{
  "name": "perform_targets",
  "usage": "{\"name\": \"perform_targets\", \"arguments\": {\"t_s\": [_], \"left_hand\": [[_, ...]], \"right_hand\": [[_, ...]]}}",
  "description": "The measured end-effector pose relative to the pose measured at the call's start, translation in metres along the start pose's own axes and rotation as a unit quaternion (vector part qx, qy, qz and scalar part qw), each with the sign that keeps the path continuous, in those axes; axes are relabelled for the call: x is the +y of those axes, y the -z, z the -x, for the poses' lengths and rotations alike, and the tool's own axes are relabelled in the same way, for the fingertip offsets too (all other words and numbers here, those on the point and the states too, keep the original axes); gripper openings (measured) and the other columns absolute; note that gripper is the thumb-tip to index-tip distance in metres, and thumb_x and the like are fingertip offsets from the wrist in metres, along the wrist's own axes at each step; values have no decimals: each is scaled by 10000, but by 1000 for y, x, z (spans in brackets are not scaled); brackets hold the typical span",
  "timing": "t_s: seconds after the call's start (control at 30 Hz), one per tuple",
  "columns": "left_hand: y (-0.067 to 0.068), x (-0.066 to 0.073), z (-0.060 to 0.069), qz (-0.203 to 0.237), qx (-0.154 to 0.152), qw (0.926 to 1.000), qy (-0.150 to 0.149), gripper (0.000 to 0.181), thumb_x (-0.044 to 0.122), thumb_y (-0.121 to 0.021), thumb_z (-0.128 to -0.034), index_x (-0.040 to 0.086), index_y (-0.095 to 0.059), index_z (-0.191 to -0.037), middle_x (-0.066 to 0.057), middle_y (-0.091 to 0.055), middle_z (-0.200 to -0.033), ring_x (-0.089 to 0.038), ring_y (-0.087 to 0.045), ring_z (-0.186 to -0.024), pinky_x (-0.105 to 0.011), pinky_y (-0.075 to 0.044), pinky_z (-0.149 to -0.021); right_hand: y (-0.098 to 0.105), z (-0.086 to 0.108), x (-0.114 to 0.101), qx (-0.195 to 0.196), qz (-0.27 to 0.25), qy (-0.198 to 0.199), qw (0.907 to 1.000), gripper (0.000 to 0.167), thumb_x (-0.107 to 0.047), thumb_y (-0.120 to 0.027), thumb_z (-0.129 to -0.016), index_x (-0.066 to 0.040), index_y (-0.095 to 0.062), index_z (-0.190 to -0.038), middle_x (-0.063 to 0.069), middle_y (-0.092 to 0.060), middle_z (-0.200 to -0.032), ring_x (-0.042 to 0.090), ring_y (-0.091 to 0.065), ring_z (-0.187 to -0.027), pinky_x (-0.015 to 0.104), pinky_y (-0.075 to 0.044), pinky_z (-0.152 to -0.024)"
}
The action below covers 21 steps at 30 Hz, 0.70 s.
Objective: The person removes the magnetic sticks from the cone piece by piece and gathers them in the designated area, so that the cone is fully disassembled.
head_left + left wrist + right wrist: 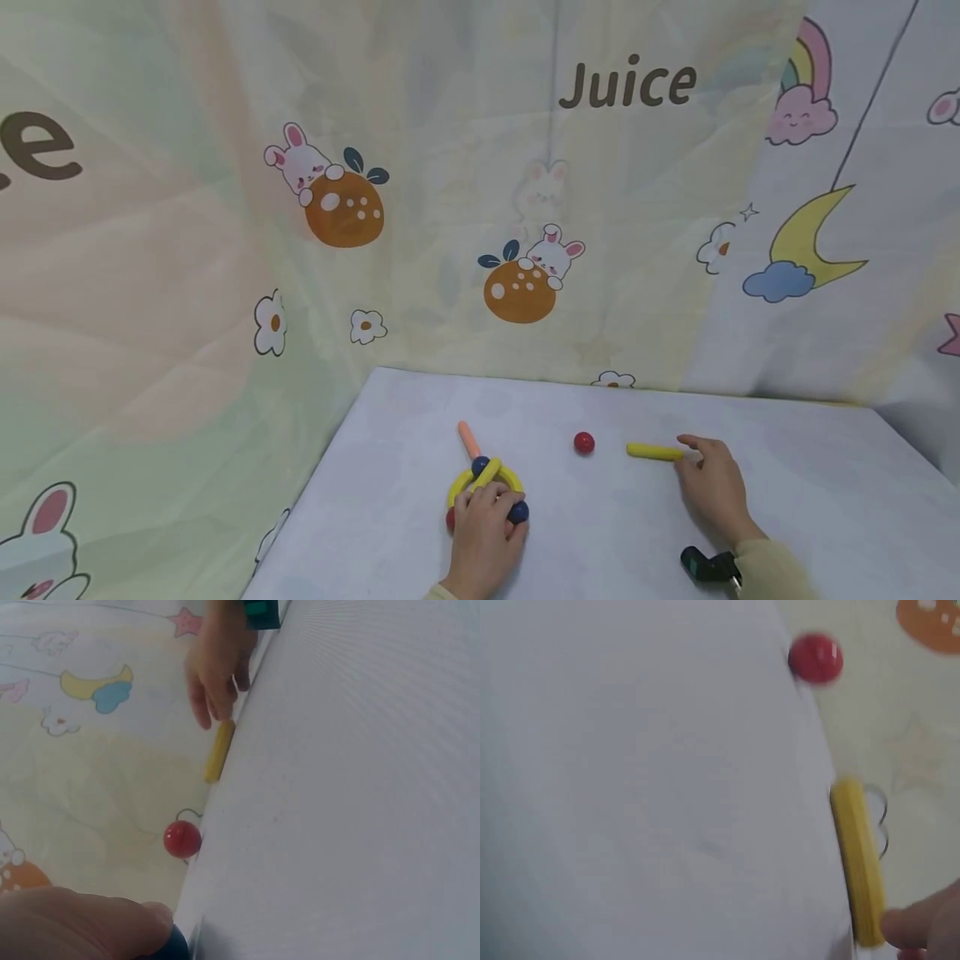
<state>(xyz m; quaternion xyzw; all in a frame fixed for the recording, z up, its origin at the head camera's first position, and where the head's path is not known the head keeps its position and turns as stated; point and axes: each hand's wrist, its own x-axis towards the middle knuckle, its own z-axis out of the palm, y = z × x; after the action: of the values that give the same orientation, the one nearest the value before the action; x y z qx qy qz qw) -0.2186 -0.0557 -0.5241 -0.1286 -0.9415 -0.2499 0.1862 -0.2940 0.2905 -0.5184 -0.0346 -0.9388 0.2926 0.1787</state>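
Note:
On the left of the table in the head view, my left hand (487,533) grips a ball-and-rod building toy. It has curved yellow rods (513,477), a straight yellow rod (489,473) across them, a blue ball (481,466) at the top and an orange rod (468,439) pointing away. The left thumb lies against another blue ball (518,512); a red ball (451,518) shows partly behind the fingers. At the right, my right hand (712,483) has thumb and fingers spread at the near end of a loose yellow rod (859,862).
A loose red ball (584,442) lies between the toy and the yellow rod. A black device (708,567) sits at the right wrist. Printed cloth (450,358) hangs behind the white table (600,533).

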Motion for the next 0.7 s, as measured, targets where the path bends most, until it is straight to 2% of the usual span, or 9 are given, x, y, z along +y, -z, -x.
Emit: {"name": "perform_targets", "arguments": {"t_s": [0.1,0.2,0.27,0.33,0.4,0.5,0.6,0.7], "left_hand": [[1,1,0,-96,-64,9999,-50,321,324,-825,-771,238,-720,-1061,93,-600,-1024,-95,-541,-981,-386,-313,-813],[2,3,0,-189,-103,9997,-129,330,315,-826,-775,227,-720,-1075,87,-600,-1023,-96,-541,-974,-362,-321,-797],[4,4,0,-193,-132,9996,-158,324,300,-825,-780,215,-724,-1075,84,-595,-1014,-92,-540,-940,-334,-360,-789],[5,6,0,-89,-207,9997,-133,308,278,-820,-790,197,-726,-1072,81,-586,-999,-78,-538,-897,-291,-427,-788],[7,8,0,28,-329,9994,-42,283,260,-807,-802,186,-720,-1060,81,-573,-988,-61,-540,-861,-260,-489,-778],[7,10,0,130,-526,9982,266,251,301,-798,-806,202,-679,-1004,97,-545,-957,-41,-549,-827,-280,-544,-779],[5,11,1,129,-505,9972,531,258,340,-803,-794,222,-608,-916,108,-533,-921,-48,-550,-820,-312,-540,-777],[4,9,3,107,-216,9983,522,258,271,-810,-778,224,-572,-866,113,-540,-887,-55,-538,-804,-305,-508,-744]], "right_hand": [[-7,16,-21,496,-204,-300,9981,315,-74,-611,-885,-3,-633,-1191,217,-528,-1172,295,-518,-882,369,-381,-660],[-15,33,-46,660,-439,-93,9968,252,-60,-649,-859,-43,-681,-1109,136,-573,-1094,223,-496,-829,322,-363,-641],[-21,43,-62,453,-574,156,9972,215,-58,-680,-846,-83,-703,-1058,74,-594,-1028,176,-484,-781,290,-371,-627],[-29,53,-75,40,-729,281,9969,191,-57,-695,-846,-128,-710,-1022,13,-604,-997,129,-472,-750,250,-380,-613],[-35,62,-88,-448,-924,242,9944,191,-56,-698,-849,-175,-709,-998,-33,-606,-973,108,-471,-727,229,-395,-609],[-42,75,-104,-974,-1194,134,9880,206,-46,-701,-845,-214,-703,-963,-79,-615,-958,85,-482,-726,216,-416,-620],[-47,84,-112,-1176,-1310,92,9843,204,-49,-710,-839,-228,-696,-937,-100,-620,-943,75,-490,-736,222,-427,-629],[-50,89,-114,-1154,-1366,13,9839,198,-55,-715,-846,-234,-691,-926,-113,-619,-927,68,-500,-755,222,-438,-649]]}}
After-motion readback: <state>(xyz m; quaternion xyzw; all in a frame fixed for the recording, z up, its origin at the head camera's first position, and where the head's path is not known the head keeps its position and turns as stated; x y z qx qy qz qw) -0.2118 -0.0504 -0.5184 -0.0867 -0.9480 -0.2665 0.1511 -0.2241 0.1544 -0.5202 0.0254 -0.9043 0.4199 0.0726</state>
